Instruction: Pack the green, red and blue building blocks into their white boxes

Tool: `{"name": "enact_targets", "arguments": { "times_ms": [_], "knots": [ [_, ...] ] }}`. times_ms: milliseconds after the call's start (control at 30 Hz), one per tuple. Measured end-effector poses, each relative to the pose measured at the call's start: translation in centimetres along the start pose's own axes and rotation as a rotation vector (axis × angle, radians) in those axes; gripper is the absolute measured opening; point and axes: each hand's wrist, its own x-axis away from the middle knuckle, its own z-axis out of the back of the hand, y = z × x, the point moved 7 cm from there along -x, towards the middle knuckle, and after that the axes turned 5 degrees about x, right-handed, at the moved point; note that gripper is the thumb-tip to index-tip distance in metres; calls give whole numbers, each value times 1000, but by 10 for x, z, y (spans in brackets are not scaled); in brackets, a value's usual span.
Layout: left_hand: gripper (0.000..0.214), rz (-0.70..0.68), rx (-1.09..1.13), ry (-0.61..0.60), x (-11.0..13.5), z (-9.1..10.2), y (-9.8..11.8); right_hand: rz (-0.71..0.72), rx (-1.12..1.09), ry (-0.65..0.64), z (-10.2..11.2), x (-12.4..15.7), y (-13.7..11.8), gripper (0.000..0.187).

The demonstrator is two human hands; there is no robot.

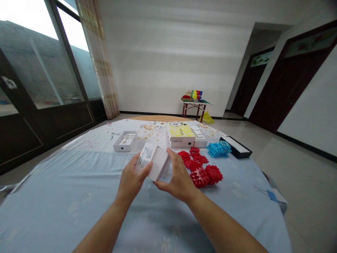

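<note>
A small white cardboard box [159,162], with printed text on one side, is held tilted above the table between both hands. My left hand [133,175] is closed on its left end, the thumb lying across the printed face. Around the right end, my right hand [179,175] grips with the thumb below and the fingers above. Whether anything is inside the box is hidden. Just right of my right hand lie red interlocking plastic pieces [200,176], some joined into chunky clusters.
A white open tray-like box [125,141] stands at the left. Farther back are a yellow-and-white box [181,133] and a white box [200,138] beside it. Blue interlocking pieces [219,149] lie near a black-edged box [235,147] at the table's right edge.
</note>
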Motion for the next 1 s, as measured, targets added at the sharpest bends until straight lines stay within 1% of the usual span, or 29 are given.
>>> {"name": "enact_targets", "arguments": {
  "times_ms": [67,200,333,400,500,633,700,767,833,933,1000],
  "knots": [
    [54,-3,8,-7,0,-1,0,29,15,25,4,-1,-3,98],
    [53,18,49,3,-3,1,-3,72,30,28,13,-2,-10,96],
    [50,64,197,21,-8,6,-14,54,-14,26,24,-4,-11,98],
    [49,133,319,22,-11,7,-28,10,-79,9,28,-5,-7,100],
    [46,287,508,63,-15,7,-57,-82,-233,-1,36,-7,3,100],
    [36,462,701,184,-16,10,-98,-125,-489,22,53,-11,15,96],
    [32,519,775,254,-14,13,-115,-137,-602,-12,57,-13,19,95],
    [30,556,834,308,-12,15,-127,-166,-695,-86,54,-12,22,96],
    [29,571,869,333,-11,16,-134,-205,-759,-178,45,-9,24,101],
    [29,565,881,338,-11,18,-141,-250,-855,-290,23,-2,27,109],
    [27,549,897,336,-12,19,-144,-260,-942,-308,6,4,29,105]
  ]
}}
